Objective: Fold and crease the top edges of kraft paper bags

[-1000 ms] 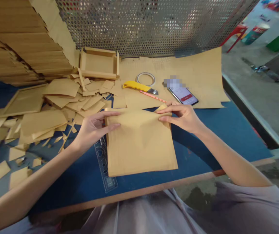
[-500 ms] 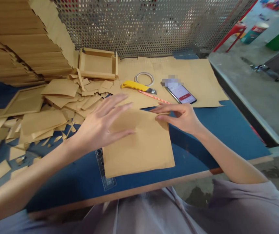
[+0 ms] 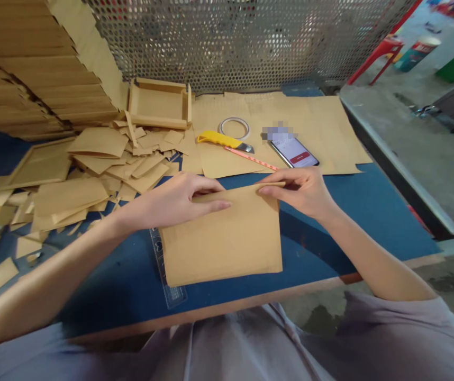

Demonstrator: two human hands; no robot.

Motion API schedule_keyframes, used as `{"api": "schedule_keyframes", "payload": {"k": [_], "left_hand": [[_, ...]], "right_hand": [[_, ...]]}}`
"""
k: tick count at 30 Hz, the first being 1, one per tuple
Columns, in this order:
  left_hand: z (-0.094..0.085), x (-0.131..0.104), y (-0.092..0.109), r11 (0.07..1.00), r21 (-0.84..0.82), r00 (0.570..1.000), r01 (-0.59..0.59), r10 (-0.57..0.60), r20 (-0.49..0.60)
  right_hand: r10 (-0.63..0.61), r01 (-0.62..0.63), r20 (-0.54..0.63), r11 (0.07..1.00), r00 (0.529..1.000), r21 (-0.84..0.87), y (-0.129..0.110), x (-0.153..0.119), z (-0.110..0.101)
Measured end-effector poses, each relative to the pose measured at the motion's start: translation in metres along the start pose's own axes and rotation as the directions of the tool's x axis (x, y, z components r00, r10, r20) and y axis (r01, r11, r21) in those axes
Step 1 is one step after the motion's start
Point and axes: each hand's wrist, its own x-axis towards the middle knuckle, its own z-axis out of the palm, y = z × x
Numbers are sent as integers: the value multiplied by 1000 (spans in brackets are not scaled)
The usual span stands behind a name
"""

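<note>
Brown card sheet (image 3: 221, 241): one, at the near middle of the table, in front of the person; its broad face up, its near edge close to the table's near edge; both hands at its far edge

Left hand (image 3: 171, 203): gripping the sheet towards the left of its far edge, thumb on the near face, fingers passing behind the edge, their tips hidden

Right hand (image 3: 300, 190): closed in a pinch on the sheet's far right corner, thumb on the near side, fingers on the far side

Clear stencil ruler (image 3: 176, 297): one, partly covered by the sheet, showing along its left side and at its near left corner

Blue table top (image 3: 354, 211): bears all the above, with a pale brown near edge

Flat brown card (image 3: 326, 132): spread at the far side of the table; upon it a yellow cutter (image 3: 221, 139) with blade to the right, a pink patterned pencil (image 3: 251, 158) just nearer, a narrow ring of tape (image 3: 247, 127) just beyond, and a phone (image 3: 300, 157) to the right, screen up

Shallow card tray (image 3: 159, 103): one, far left of the tape

Card scraps (image 3: 76, 197): many, heaped on the left

Stacked card (image 3: 44, 69): tall, far left

Perforated metal panel (image 3: 230, 50): upright, along the far side
</note>
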Motion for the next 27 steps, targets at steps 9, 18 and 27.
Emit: {"api": "schedule_keyframes", "payload": {"k": [9, 18, 27], "left_hand": [[-3, 12, -12, 962, -231, 945, 149, -70, 320], [8, 17, -19, 919, -343, 924, 195, -54, 379], [21, 23, -20, 949, -311, 982, 56, 3, 187]], "right_hand": [[211, -246, 361, 968, 908, 51, 7, 6, -5], [201, -221, 419, 975, 886, -1, 6, 6, 0], [169, -206, 412, 978, 895, 46, 10, 6, 3]]}}
